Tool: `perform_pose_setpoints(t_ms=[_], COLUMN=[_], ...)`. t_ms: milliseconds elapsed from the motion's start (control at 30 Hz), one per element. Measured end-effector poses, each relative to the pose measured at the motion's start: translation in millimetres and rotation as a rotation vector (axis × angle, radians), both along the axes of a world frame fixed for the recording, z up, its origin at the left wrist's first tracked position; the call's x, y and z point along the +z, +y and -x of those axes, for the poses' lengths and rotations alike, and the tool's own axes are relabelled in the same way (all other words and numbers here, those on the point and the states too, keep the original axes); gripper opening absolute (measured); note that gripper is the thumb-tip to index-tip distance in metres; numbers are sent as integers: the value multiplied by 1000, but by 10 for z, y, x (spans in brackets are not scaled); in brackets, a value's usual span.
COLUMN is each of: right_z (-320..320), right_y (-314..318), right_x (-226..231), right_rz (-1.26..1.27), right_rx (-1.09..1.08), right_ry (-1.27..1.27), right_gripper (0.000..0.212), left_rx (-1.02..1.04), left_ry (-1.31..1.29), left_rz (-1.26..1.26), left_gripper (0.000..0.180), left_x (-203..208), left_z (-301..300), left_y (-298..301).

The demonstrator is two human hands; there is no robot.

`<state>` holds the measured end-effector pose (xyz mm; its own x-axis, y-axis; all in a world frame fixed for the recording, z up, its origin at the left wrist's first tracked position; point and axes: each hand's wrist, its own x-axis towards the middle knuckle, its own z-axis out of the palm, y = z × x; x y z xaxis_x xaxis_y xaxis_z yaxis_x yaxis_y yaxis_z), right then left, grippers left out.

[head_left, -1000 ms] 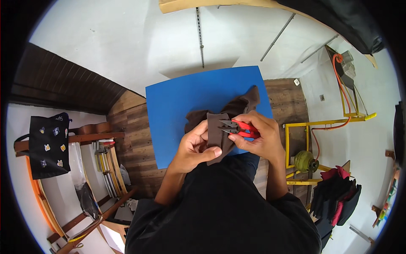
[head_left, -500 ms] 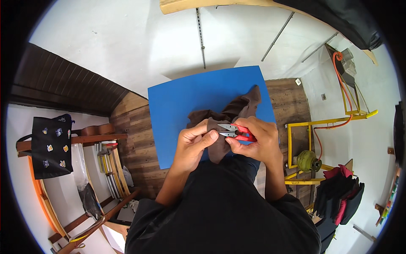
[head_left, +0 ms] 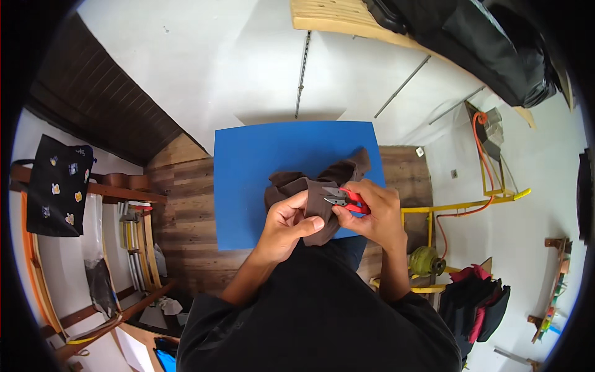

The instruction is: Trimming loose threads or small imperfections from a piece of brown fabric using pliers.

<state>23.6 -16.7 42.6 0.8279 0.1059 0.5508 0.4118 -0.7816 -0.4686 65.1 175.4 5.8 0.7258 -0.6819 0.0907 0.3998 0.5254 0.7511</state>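
A piece of brown cloth [head_left: 320, 214] is bunched over the near part of a blue tabletop [head_left: 279, 146], one end reaching toward the far right. My left hand [head_left: 282, 230] pinches its left side between thumb and fingers. In my right hand [head_left: 379, 217] is a pair of red-handled thread snips [head_left: 351, 201]. Their grey blades point left over the cloth, apart at the tips, close to my left fingers. Whether a thread lies between the blades is too small to tell.
At left, a black printed bag [head_left: 59, 186] hangs by a wooden shelf rack [head_left: 127, 191]. To the right stand a yellow metal frame [head_left: 458, 204], a green gas cylinder [head_left: 426, 261] with an orange hose and hanging dark and red cloths [head_left: 474, 304]. A wooden shelf [head_left: 334, 17] juts out above.
The whole view has shifted, with the table now lower in it. My left hand has drawn slightly away from the snips, and more of the cloth shows flat between my hands.
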Motion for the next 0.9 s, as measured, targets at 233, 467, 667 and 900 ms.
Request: perform_pose_setpoints(t_ms=[233, 467, 667, 900], right_z=[-6, -5, 45, 39], right_y=[109, 161, 76, 8], right_x=[54, 37, -18, -63], right_rz=[-90, -87, -65, -82], right_rx=[11, 22, -10, -37], right_ry=[-17, -39, -53, -24], right_gripper=[28, 27, 27, 30], left_rx=[-85, 110, 82, -78], left_ry=[-21, -65, -152, -64], left_rz=[40, -85, -165, -118], left_gripper=[52, 31, 27, 42], left_x=[17, 65, 107, 104], left_z=[13, -22, -52, -43], left_y=[142, 53, 34, 47])
